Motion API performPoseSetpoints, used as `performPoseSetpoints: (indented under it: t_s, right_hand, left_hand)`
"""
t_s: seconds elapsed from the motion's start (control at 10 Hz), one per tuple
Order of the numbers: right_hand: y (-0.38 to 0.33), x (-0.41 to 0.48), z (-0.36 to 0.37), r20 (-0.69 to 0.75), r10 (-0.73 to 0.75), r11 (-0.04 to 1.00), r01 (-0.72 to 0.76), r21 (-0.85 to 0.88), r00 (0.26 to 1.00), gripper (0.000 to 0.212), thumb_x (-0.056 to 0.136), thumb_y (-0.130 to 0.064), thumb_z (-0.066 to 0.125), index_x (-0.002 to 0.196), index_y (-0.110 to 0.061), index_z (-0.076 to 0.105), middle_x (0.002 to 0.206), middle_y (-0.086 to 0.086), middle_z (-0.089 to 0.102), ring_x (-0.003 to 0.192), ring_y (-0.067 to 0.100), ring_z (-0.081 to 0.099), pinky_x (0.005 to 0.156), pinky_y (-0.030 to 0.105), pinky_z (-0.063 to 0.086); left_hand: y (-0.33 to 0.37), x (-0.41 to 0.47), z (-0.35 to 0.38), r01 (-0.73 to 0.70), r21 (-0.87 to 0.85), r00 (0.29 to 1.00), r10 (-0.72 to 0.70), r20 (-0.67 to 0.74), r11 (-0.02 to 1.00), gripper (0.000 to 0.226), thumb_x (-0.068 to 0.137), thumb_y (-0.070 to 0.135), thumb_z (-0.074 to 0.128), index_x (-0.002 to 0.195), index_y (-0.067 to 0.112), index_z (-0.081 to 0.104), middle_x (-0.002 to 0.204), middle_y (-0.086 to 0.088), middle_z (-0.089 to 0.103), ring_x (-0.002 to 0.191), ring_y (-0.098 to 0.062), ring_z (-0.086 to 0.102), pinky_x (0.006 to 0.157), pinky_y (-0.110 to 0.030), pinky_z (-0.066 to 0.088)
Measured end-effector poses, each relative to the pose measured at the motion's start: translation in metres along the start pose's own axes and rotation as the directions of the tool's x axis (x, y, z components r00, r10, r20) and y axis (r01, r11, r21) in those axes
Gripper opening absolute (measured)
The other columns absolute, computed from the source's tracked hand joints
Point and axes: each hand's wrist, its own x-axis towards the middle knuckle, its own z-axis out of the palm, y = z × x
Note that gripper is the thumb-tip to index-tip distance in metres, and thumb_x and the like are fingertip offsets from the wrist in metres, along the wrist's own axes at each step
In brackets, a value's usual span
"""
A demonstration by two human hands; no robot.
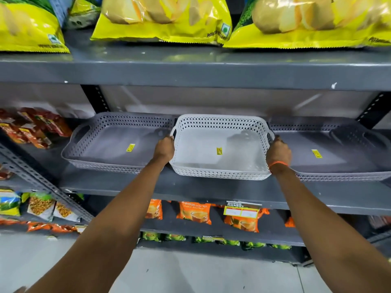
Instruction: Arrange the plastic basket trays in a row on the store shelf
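Note:
A white perforated basket tray (pixel 201 149) sits in the middle of the grey shelf (pixel 211 193), between two grey basket trays. My left hand (pixel 165 148) grips its left handle and my right hand (pixel 278 151) grips its right handle. The left grey tray (pixel 101 144) stands right beside it, and so does the right grey tray (pixel 338 163), which runs out of view at the right edge. Each tray has a small yellow sticker on its floor. The white tray's front edge lies level with the fronts of the grey trays.
Yellow chip bags (pixel 160 20) lie on the shelf above. Red packets (pixel 36 127) fill the shelf to the left. Orange tea packs (pixel 194 212) and green packs sit on the lower shelves. A slotted upright post (pixel 95 98) stands behind the left tray. Pale floor tiles lie below.

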Motion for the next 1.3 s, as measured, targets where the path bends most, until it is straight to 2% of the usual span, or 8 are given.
performPoseSetpoints:
  t_s: [0.1,0.5,0.7,0.9,1.0,1.1,1.2,1.3]
  right_hand:
    - [0.004,-0.01,-0.001,-0.002,0.001,1.0,-0.001,-0.002,1.0,0.029,0.089,0.01,0.037,0.116,0.01,0.045,0.113,0.037,0.06,0.104,0.05,0.059,0.087,0.052,0.048]
    - [0.014,-0.042,-0.008,-0.016,-0.032,0.999,0.032,-0.004,0.999,0.034,0.085,0.014,0.039,0.119,0.011,0.043,0.112,0.037,0.06,0.101,0.05,0.06,0.086,0.052,0.049]
    - [0.012,-0.044,-0.008,-0.014,-0.033,0.999,0.032,-0.026,0.999,0.033,0.086,0.014,0.041,0.118,0.011,0.043,0.113,0.036,0.06,0.101,0.049,0.06,0.087,0.052,0.049]
    - [0.013,-0.043,-0.003,-0.007,-0.013,0.999,0.013,-0.043,1.0,0.033,0.086,0.012,0.043,0.119,0.011,0.041,0.114,0.035,0.06,0.101,0.049,0.061,0.087,0.053,0.05]
    - [0.012,-0.042,-0.003,-0.009,-0.002,0.999,0.002,-0.048,1.0,0.035,0.089,0.006,0.044,0.122,0.009,0.037,0.121,0.032,0.055,0.107,0.047,0.058,0.089,0.053,0.049]
    - [0.011,-0.044,-0.005,0.006,0.055,0.995,-0.054,-0.084,0.998,0.039,0.094,-0.008,0.04,0.13,0.007,0.032,0.133,0.03,0.045,0.121,0.045,0.046,0.099,0.054,0.042]
    - [-0.007,-0.052,-0.01,-0.003,0.099,0.992,-0.099,-0.083,0.995,0.049,0.096,-0.017,0.036,0.139,0.002,0.023,0.148,0.027,0.025,0.136,0.041,0.025,0.112,0.056,0.026]
    - [-0.025,-0.062,-0.024,0.072,-0.001,1.0,0.001,-0.005,0.997,0.047,0.095,-0.019,0.038,0.136,0.002,0.029,0.147,0.026,0.029,0.136,0.04,0.027,0.111,0.053,0.028]
  left_hand:
    - [-0.002,-0.012,-0.001,-0.003,0.0,1.0,0.003,-0.019,1.0,0.032,0.1,0.003,0.031,0.108,-0.019,0.053,0.112,-0.04,0.061,0.103,-0.048,0.06,0.084,-0.051,0.049]
    - [-0.014,-0.041,-0.005,-0.025,-0.004,1.0,0.025,0.003,1.0,0.03,0.1,0.003,0.032,0.113,-0.016,0.05,0.115,-0.04,0.06,0.108,-0.05,0.057,0.089,-0.051,0.046]
    - [-0.014,-0.042,-0.007,-0.025,-0.027,0.999,0.026,0.019,0.999,0.036,0.102,0.012,0.029,0.112,-0.014,0.051,0.114,-0.039,0.06,0.107,-0.049,0.058,0.088,-0.049,0.048]
    - [-0.015,-0.041,-0.005,-0.011,-0.029,0.999,0.012,0.043,1.0,0.033,0.102,0.011,0.028,0.121,-0.011,0.044,0.114,-0.038,0.059,0.106,-0.047,0.058,0.088,-0.049,0.047]
    - [-0.014,-0.038,-0.012,0.021,-0.027,0.991,-0.017,0.131,0.999,0.045,0.103,0.023,0.025,0.137,-0.006,0.026,0.121,-0.036,0.057,0.11,-0.045,0.056,0.087,-0.046,0.048]
    - [-0.014,-0.038,-0.016,0.027,0.074,0.981,-0.04,0.189,0.997,0.059,0.102,0.032,0.025,0.143,-0.007,0.007,0.136,-0.034,0.046,0.124,-0.046,0.046,0.097,-0.047,0.043]
    - [-0.003,-0.052,-0.017,-0.019,0.264,0.982,-0.032,0.188,0.964,0.068,0.101,0.036,0.026,0.143,-0.008,-0.002,0.155,-0.028,0.01,0.143,-0.041,0.018,0.117,-0.048,0.025]
    - [0.02,-0.071,-0.019,-0.03,0.245,0.99,-0.004,0.139,0.969,0.062,0.1,0.036,0.028,0.143,-0.006,0.011,0.155,-0.027,0.013,0.143,-0.04,0.019,0.117,-0.048,0.024]
